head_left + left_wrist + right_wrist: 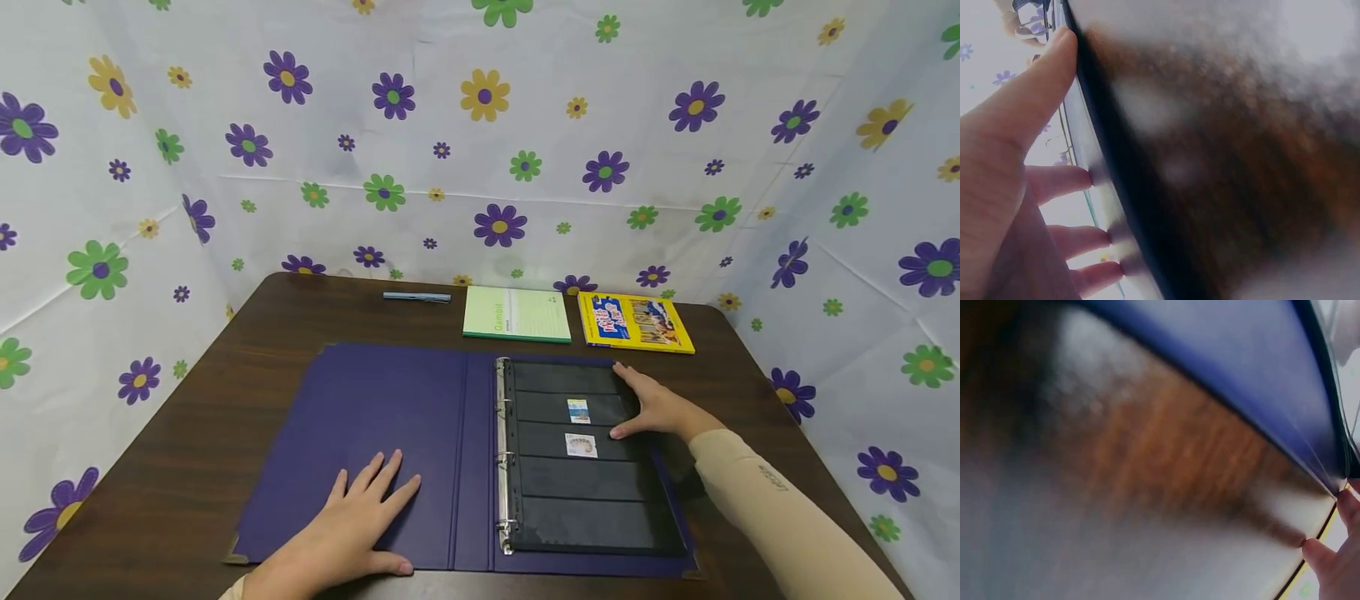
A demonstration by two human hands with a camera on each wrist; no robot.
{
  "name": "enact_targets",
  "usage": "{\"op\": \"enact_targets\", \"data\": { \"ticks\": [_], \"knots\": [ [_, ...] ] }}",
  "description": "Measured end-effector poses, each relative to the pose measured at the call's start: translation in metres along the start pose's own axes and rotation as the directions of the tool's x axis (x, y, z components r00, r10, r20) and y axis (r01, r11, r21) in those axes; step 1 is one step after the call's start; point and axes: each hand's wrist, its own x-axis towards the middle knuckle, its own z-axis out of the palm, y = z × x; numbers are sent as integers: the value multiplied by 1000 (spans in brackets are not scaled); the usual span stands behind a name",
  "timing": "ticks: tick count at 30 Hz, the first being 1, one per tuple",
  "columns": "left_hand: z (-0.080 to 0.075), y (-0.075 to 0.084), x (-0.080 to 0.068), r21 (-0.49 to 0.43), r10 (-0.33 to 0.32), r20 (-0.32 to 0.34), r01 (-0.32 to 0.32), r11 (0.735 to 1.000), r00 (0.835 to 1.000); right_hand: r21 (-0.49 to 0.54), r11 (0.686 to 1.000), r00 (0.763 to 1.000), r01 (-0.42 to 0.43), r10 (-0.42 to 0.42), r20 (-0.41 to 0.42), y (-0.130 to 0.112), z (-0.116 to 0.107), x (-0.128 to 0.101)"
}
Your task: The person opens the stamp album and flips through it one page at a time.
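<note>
A dark blue ring binder [375, 417] lies open on the brown table [187, 467]. Its right half holds a black pocket page [585, 492] with two stamps [578, 410] in the middle rows. My left hand [352, 521] lies flat with spread fingers on the inside of the left cover [1100, 187]. My right hand [652, 406] rests flat on the right side of the black page, fingers straight, beside the stamps. In the right wrist view only fingertips [1335, 550] and the binder edge [1241, 394] show, blurred.
At the back of the table lie a grey pen [417, 296], a green notepad [516, 314] and a yellow booklet [634, 322]. Flowered cloth walls [480, 150] close in the table on three sides.
</note>
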Motion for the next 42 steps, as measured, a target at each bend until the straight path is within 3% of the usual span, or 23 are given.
{"op": "enact_targets", "data": {
  "ticks": [6,11,13,16,18,21,23,26,30,37,38,42],
  "knots": [
    [-1,5,2,-14,-24,42,24,1000,999,-18,999,994,-33,31,-100,-7,1,-9],
    [-2,7,2,-8,-37,48,37,999,998,195,978,978,-76,111,-174,-21,-1,-16],
    [-3,7,2,-7,-41,48,41,999,998,326,937,969,-126,186,-162,-25,-6,-22],
    [-3,8,2,1,-47,50,47,999,998,510,838,966,-194,255,-51,-24,-13,-38],
    [-2,9,2,0,-52,56,52,999,997,604,768,974,-216,215,74,-19,-15,-52],
    [-2,10,2,2,-58,61,58,998,996,688,691,972,-222,106,208,-15,-10,-71],
    [-3,11,2,-2,-61,66,62,998,996,733,649,973,-203,47,228,-13,-4,-79],
    [-3,11,0,-7,-68,78,68,998,995,772,614,984,-161,38,175,-19,-4,-84],
    [-3,12,-1,-9,-77,91,78,997,993,759,643,995,-102,71,74,-41,-19,-84],
    [-2,13,5,36,-66,67,63,997,996,709,703,985,-56,157,-78,-105,-57,-75],
    [-3,14,6,36,-67,67,64,997,996,710,703,986,-30,138,-96,-115,-62,-71],
    [-8,13,11,6,-78,94,77,997,993,654,752,985,79,44,-169,-158,-73,-56]
  ]
}}
